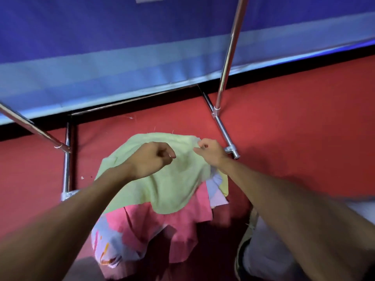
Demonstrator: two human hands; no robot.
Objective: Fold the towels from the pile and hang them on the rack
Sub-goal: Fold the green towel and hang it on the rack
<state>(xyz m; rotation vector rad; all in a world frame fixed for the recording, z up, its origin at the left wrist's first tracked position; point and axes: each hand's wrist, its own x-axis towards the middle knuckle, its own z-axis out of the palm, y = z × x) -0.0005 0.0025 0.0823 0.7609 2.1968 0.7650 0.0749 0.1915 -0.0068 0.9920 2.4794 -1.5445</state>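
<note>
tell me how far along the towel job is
Done: nothing that shows; the rack bars in view hold no towels. In hand: the left hand and right hand pinch the green towel by its top edge, lifted and unfolded. Left: folding and hanging it, then the pink towel and the rest of the pile on the floor.

Open red floor (294, 122) lies right of the pile (162, 230) and behind it, up to the blue backdrop (101, 57). Chrome rack legs (224, 130) flank the pile closely on both sides. A shoe (249, 236) crowds its near right.
</note>
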